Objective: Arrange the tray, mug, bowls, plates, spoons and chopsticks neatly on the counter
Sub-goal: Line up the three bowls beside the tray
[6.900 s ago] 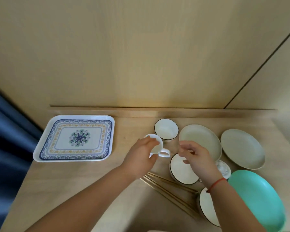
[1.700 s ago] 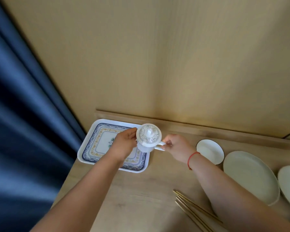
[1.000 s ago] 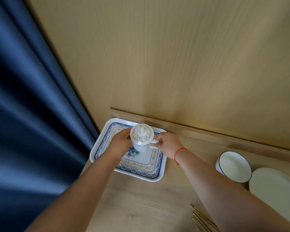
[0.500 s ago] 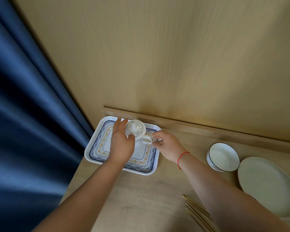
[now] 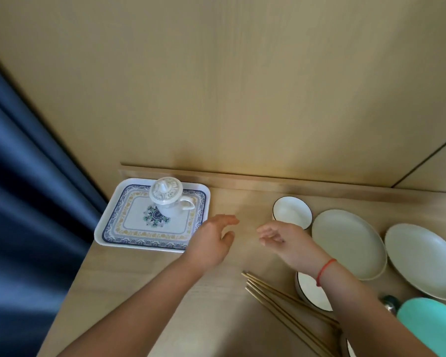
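Left of the fingers: lidded mug (image 5: 168,202) upright on tray (image 5: 153,216). Both hands, left (image 5: 213,243) and right (image 5: 287,242), hover spread wide, empty, over bare desk (image 5: 144,292). Right of them: two cream plates, one teal, three bowls partly hidden, chopsticks (image 5: 281,305) below.

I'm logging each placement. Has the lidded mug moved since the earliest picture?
Yes. The mug then sat on the counter beside the small bowl; it now stands on the tray, to the left.
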